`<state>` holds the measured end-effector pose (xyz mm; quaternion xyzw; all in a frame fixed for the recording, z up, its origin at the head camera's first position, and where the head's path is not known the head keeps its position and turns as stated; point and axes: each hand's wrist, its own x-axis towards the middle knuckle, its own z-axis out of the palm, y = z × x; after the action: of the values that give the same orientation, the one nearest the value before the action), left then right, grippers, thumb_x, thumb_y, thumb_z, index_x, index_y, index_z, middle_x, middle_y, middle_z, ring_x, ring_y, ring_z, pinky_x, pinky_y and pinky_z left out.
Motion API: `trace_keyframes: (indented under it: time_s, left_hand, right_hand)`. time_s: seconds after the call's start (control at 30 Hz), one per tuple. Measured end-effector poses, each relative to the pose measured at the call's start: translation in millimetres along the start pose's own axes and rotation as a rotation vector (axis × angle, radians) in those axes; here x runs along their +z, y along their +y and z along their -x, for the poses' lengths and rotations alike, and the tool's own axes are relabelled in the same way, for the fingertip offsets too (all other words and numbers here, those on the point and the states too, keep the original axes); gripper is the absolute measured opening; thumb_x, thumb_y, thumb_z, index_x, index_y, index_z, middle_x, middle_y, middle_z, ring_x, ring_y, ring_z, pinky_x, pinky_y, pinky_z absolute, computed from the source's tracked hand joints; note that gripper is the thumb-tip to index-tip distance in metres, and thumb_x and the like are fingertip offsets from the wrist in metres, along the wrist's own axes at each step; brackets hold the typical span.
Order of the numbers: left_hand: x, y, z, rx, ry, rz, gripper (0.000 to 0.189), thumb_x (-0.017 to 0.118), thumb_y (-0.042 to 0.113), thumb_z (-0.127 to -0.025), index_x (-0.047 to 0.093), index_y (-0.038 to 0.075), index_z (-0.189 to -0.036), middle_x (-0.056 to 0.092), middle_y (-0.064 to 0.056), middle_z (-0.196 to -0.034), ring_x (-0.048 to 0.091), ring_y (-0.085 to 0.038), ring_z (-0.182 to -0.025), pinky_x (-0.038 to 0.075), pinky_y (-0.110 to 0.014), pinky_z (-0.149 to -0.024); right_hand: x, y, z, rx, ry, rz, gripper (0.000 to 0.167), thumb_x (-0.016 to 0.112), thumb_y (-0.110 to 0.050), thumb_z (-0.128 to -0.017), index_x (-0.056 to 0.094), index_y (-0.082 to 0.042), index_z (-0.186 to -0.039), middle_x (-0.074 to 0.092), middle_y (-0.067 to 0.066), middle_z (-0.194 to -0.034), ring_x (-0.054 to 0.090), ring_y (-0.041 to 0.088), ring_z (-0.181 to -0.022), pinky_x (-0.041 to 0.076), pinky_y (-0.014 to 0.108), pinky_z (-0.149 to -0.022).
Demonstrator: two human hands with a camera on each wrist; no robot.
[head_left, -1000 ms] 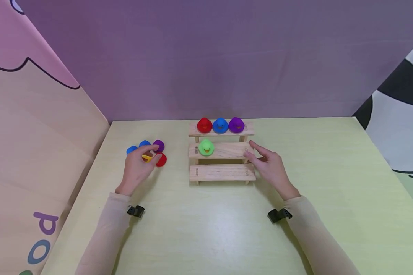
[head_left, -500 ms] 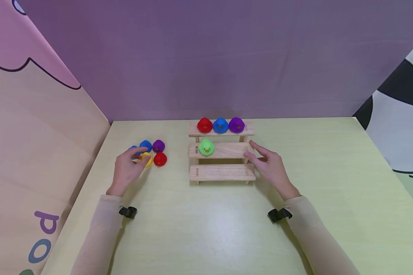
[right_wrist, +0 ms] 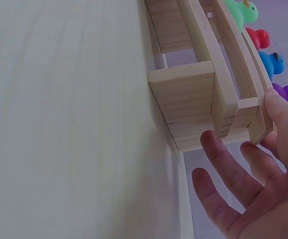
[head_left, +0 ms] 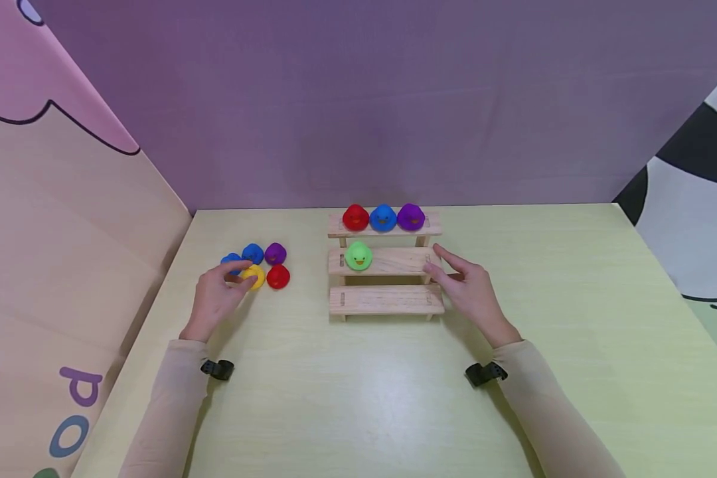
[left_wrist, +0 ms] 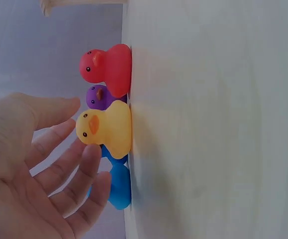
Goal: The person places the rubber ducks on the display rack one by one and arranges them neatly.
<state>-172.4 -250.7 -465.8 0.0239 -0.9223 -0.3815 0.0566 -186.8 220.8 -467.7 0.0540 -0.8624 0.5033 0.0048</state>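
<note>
In the head view my left hand is at the yellow rubber duck, thumb and fingers spread around it. The left wrist view shows the thumb apart from the duck's head, with fingertips close to it on the other side. A red duck, a purple duck and two blue ducks, one of them a blue duck behind the yellow one, stand close by. My right hand holds the right end of the middle step of a three-step wooden stand, thumb on top.
On the stand's top step sit a red duck, a blue duck and a purple duck. A green duck occupies the middle step's left end. Behind the table rises a purple backdrop.
My left hand has moved left, away from the red and purple ducks, to the yellow duck. My right hand stays at the stand, and the ducks on it have not moved.
</note>
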Motion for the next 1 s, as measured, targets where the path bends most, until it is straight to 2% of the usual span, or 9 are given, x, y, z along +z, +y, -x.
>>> trace_keyframes:
  time_s: [0.13,0.3,0.77,1.0]
  left_hand:
    - [-0.7,-1.4,0.4,-0.027,-0.06,-0.018,0.038,0.074,0.021,-0.101,0.071,0.005,-0.136,0.072,-0.022,-0.13,0.07,-0.039,-0.108,0.054,-0.024,-0.068]
    - [-1.6,-2.5,0.2,-0.038,-0.086,-0.024,0.038,0.073,0.02,-0.102,0.07,0.005,-0.137,0.072,-0.022,-0.127,0.068,-0.039,-0.109,0.055,-0.025,-0.069]
    - [-2.9,-4.0,0.5,-0.024,-0.076,-0.034,0.038,0.072,0.022,-0.103,0.07,0.007,-0.137,0.073,-0.021,-0.13,0.07,-0.039,-0.108,0.055,-0.029,-0.073]
    - [-5.9,-2.9,1.6,-0.004,-0.068,-0.037,0.038,0.072,0.022,-0.103,0.07,0.006,-0.138,0.072,-0.021,-0.132,0.07,-0.039,-0.108,0.056,-0.03,-0.072]
  right_hand:
    - [0.1,-0.5,0.2,0.009,-0.002,0.002,0.064,0.069,-0.05,-0.102,0.054,-0.021,-0.157,0.047,0.016,-0.165,0.076,0.04,-0.111,0.046,0.024,-0.051]
    - [0.0,-1.2,0.5,0.009,-0.004,0.002,0.065,0.069,-0.051,-0.102,0.054,-0.021,-0.158,0.046,0.016,-0.166,0.076,0.04,-0.111,0.046,0.024,-0.051]
    - [1.3,-2.3,0.9,0.002,0.012,0.011,0.063,0.07,-0.048,-0.103,0.055,-0.018,-0.156,0.048,0.017,-0.164,0.076,0.041,-0.112,0.051,0.023,-0.056]
    - [0.5,-1.5,0.7,0.003,0.006,0.014,0.063,0.069,-0.049,-0.103,0.054,-0.019,-0.157,0.047,0.016,-0.165,0.076,0.041,-0.113,0.05,0.024,-0.054]
